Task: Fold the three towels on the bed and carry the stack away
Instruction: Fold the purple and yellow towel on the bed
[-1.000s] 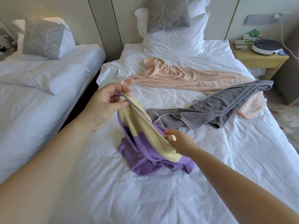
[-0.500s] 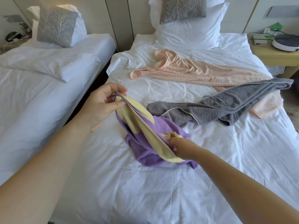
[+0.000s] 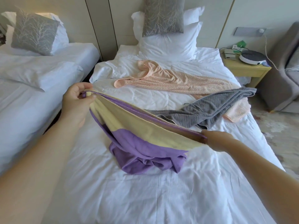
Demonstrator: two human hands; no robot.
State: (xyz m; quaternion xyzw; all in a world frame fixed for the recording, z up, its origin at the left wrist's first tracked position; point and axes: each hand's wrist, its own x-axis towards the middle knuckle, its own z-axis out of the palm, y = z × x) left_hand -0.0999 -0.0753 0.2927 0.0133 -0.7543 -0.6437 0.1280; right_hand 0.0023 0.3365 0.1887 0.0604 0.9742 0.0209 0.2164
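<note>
Purple towel [image 3: 145, 152] with a yellow band: the lower part is bunched on the bed [image 3: 145, 199] and the top edge is stretched between your hands. Your right hand [image 3: 216, 139] grips one end, fingers curled under the cloth. Your left hand [image 3: 77, 101] pinches the other corner, thumb and fingers clamped on it. Behind, the grey towel [image 3: 207, 109] lies crumpled, its far end over the peach towel [image 3: 178, 80]. Both are unfolded.

Near towel [image 3: 142, 152] lies before middle towel [image 3: 210, 109] (rear towel [image 3: 178, 81] behind).
</note>
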